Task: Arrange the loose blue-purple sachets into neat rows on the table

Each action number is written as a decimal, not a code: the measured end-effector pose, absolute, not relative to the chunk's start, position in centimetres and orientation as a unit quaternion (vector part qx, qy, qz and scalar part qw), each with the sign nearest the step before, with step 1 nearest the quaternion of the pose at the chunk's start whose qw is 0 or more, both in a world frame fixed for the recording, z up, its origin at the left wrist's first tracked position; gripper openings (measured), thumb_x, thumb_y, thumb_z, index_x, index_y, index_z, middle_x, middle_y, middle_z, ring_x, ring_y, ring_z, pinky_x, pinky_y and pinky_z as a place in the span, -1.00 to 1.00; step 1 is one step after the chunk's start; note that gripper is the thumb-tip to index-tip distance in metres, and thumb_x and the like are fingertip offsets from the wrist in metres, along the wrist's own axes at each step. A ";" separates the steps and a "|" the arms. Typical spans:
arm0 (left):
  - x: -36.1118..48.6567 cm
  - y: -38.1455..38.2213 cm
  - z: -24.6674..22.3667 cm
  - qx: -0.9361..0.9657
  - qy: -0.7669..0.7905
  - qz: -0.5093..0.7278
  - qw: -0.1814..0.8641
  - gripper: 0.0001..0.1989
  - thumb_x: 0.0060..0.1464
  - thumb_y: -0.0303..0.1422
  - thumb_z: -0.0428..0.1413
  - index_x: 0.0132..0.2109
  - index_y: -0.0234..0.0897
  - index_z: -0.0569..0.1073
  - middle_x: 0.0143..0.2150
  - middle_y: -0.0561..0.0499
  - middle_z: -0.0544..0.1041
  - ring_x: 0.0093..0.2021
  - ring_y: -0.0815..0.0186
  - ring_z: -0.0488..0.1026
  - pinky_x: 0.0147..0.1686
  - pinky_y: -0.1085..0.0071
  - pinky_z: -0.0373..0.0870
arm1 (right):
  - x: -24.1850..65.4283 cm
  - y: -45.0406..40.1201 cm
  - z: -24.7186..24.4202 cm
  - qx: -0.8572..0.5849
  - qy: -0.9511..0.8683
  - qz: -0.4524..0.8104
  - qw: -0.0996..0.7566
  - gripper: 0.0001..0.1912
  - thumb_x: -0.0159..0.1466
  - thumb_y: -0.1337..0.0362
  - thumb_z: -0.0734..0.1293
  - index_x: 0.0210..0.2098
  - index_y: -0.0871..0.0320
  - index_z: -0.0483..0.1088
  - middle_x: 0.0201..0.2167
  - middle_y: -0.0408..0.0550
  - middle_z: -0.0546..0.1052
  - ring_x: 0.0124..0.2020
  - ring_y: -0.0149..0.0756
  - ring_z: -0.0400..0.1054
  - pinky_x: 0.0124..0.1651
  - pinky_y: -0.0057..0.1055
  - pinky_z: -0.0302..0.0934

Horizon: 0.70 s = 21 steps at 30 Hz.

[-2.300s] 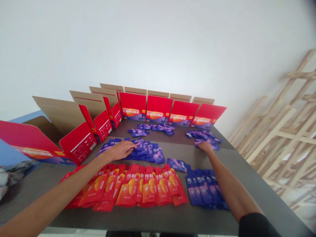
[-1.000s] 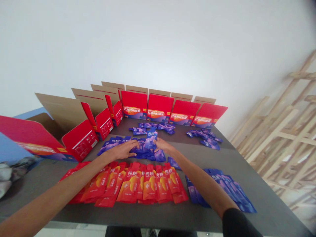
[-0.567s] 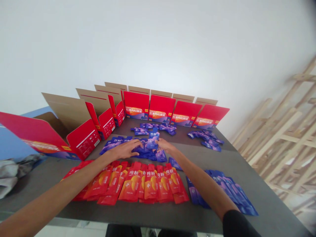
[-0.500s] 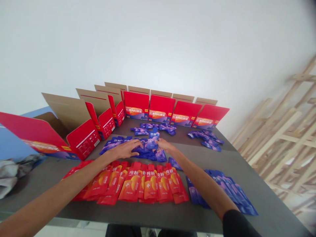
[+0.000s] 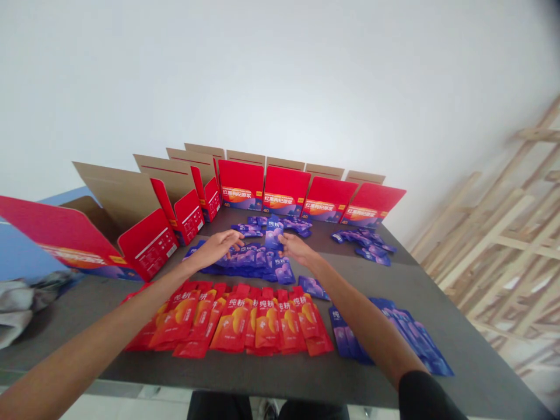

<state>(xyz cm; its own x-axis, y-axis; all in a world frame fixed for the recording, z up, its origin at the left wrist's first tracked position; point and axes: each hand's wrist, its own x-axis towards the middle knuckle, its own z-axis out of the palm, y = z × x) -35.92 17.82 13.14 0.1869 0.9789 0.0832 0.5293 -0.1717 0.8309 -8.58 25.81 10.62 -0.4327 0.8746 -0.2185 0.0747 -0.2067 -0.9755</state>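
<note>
A purple pouch (image 5: pixel 273 234) is held upright by its right edge, pinched in the fingers of my right hand (image 5: pixel 294 247). My left hand (image 5: pixel 219 246) hovers over the left part of a row of overlapping purple pouches (image 5: pixel 256 259), its fingers loosely bent and apart, with nothing seen in them. Nearer to me lies a row of red-orange pouches (image 5: pixel 236 321), overlapping and face up. One single purple pouch (image 5: pixel 313 287) rests below my right wrist.
Open red cartons (image 5: pixel 284 192) line the back and left of the grey table (image 5: pixel 306 379). Loose purple pouches (image 5: pixel 363 240) lie at the back right, and a purple stack (image 5: pixel 415 338) lies front right. A grey cloth (image 5: pixel 17 303) sits at the left edge. Wooden frames (image 5: pixel 503 251) stand at right.
My right hand has lifted the purple pouch slightly up and away from the row. My left hand has moved up and left, off the pouches.
</note>
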 end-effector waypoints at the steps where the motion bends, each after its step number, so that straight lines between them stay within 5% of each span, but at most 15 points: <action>1: -35.6 17.4 13.6 0.645 0.550 0.342 0.405 -0.26 0.30 0.29 0.00 0.11 -0.34 0.50 -0.04 -0.25 0.66 -0.11 0.03 0.60 -0.31 0.29 0.54 | -9.2 25.4 11.0 -0.421 -0.554 0.650 0.307 -0.76 0.46 0.13 0.39 -0.21 0.13 0.31 -0.45 -0.24 0.39 -0.54 -0.49 0.27 -0.40 -0.53 0.30; 4: -34.9 16.7 14.3 0.567 0.538 0.374 0.500 -0.27 0.19 0.32 0.14 -0.03 -0.34 0.50 -0.23 -0.18 0.63 -0.34 0.17 0.55 -0.55 0.43 0.37 | -12.2 23.9 11.7 -0.389 -0.594 0.643 0.286 -0.69 0.43 0.05 0.43 -0.21 0.12 0.32 -0.45 -0.23 0.42 -0.54 -0.45 0.34 -0.43 -0.50 0.32; 8: -35.8 16.7 14.0 0.544 0.572 0.410 0.458 -0.32 -0.04 0.24 0.39 -0.14 -0.29 0.50 -0.53 0.15 0.39 -0.63 0.45 0.22 -0.66 0.54 0.11 | -16.2 22.6 12.1 -0.352 -0.669 0.608 0.244 -0.61 0.42 -0.09 0.42 -0.20 0.12 0.36 -0.45 -0.18 0.47 -0.50 -0.34 0.44 -0.43 -0.46 0.35; 12: -38.3 17.5 13.0 0.534 0.639 0.362 0.419 -0.32 -0.03 0.26 0.34 -0.13 -0.30 0.53 -0.56 0.16 0.36 -0.65 0.45 0.18 -0.65 0.51 0.08 | -17.6 23.6 12.1 -0.401 -0.777 0.433 0.218 -0.61 0.59 0.06 0.16 -0.15 0.16 0.49 -0.24 -0.03 0.61 -0.27 -0.28 0.54 -0.15 -0.40 0.42; 15: -39.8 17.9 12.1 0.543 0.699 0.290 0.366 -0.38 0.01 0.24 0.31 -0.23 -0.28 0.52 -0.60 0.16 0.32 -0.65 0.41 0.19 -0.64 0.48 0.06 | -17.1 24.6 11.1 -0.431 -0.851 0.250 0.162 -0.76 0.52 0.24 0.26 -0.09 0.15 0.57 -0.04 0.04 0.64 0.05 -0.17 0.51 0.17 -0.32 0.32; 21: -40.3 18.9 10.5 0.563 0.736 0.212 0.309 -0.42 -0.15 0.18 0.39 -0.48 -0.23 0.43 -0.63 0.10 0.35 -0.62 0.34 0.28 -0.65 0.46 0.11 | -16.5 25.1 7.9 -0.414 -0.886 0.182 0.103 -0.78 0.44 0.27 0.38 0.04 0.12 0.59 0.08 0.07 0.60 0.15 -0.15 0.44 0.21 -0.37 0.23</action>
